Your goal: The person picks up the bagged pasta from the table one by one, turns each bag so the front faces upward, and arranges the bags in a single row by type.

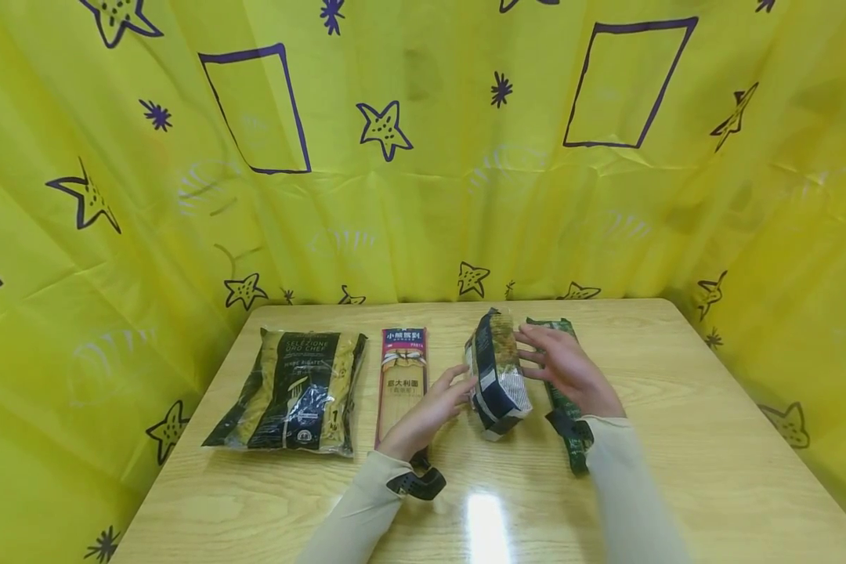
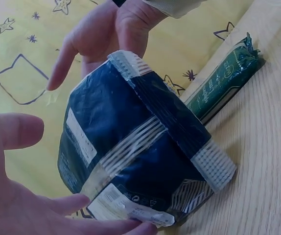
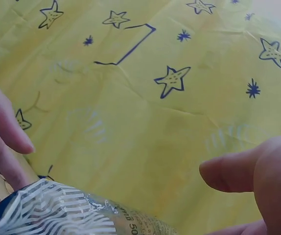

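A dark blue and clear bag of pasta (image 1: 493, 384) stands tilted on the table between my two hands. My left hand (image 1: 426, 415) touches its left side with the fingers stretched out, and in the left wrist view those fingers (image 2: 67, 203) lie along the bag's lower edge. On the other side is my right hand (image 1: 567, 368), its fingers extended against or very near the bag, thumb apart from it. The bag's sealed end (image 2: 172, 122) faces the left wrist camera. A long green packet (image 1: 574, 431) lies partly hidden under my right hand and wrist.
Left of my left hand lies a flat pack of spaghetti (image 1: 402, 376), partly covered by that hand. Farther left is a big black and clear pasta bag (image 1: 303, 392). A yellow curtain (image 1: 423, 219) with drawn stars encloses the wooden table (image 1: 677, 407).
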Demonstrator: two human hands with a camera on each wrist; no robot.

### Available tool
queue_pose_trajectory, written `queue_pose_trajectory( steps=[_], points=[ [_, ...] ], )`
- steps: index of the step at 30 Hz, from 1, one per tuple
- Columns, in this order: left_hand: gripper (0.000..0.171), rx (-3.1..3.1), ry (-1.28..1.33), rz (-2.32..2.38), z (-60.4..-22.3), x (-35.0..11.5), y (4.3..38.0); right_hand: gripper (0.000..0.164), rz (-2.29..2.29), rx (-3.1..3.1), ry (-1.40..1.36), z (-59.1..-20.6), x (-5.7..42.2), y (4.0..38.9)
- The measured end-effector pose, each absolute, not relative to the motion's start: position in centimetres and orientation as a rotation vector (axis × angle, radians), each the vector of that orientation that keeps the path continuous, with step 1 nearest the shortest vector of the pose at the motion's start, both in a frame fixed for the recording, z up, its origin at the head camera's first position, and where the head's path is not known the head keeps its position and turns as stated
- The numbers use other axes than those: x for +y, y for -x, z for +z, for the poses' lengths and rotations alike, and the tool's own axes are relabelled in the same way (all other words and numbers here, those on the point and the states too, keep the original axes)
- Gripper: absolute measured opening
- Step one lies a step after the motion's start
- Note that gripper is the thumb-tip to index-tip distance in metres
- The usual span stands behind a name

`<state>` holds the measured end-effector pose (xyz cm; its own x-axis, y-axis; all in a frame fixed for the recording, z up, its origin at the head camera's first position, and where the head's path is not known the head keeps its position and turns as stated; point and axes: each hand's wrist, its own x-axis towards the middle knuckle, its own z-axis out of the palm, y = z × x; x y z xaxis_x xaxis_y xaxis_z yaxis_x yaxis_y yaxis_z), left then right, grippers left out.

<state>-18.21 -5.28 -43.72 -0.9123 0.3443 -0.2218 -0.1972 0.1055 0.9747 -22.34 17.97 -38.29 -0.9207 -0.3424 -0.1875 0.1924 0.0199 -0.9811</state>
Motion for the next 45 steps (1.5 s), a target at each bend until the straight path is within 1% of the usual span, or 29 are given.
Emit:
queue_pose_trajectory(
  steps=[4, 12, 16, 26, 33, 39, 45],
  points=[
    [0.066, 2.003, -0.138, 1.857, -43.7, -5.3, 18.2, 0.075, -1.981, 1.924, 0.172, -38.4, 17.4, 22.2],
    [0.071, 2.002, -0.116, 1.896, -43.6, -5.5, 18.2, 0.073, -1.978, 1.947, 0.187, -38.6, 16.4, 22.2],
    [0.074, 2.006, -0.100, 1.899, -43.6, -5.6, 18.3, 0.069, -1.972, 1.962, 0.187, -38.7, 16.1, 22.1],
    [0.075, 2.021, -0.042, 1.941, -43.4, -5.6, 18.4, 0.066, -1.977, 1.952, 0.202, -39.0, 15.2, 22.1],
    [0.079, 2.015, 0.001, 1.956, -43.3, -5.8, 18.6, 0.059, -2.031, 1.930, 0.245, -39.3, 14.4, 22.0],
    [0.087, 2.007, 0.037, 1.950, -43.2, -6.3, 18.5, 0.055, -2.040, 1.901, 0.271, -40.1, 13.8, 22.0],
    [0.104, 2.011, 0.100, 1.946, -43.2, -6.8, 18.7, 0.056, -2.013, 1.907, 0.300, -40.6, 13.4, 22.1]
  ],
)
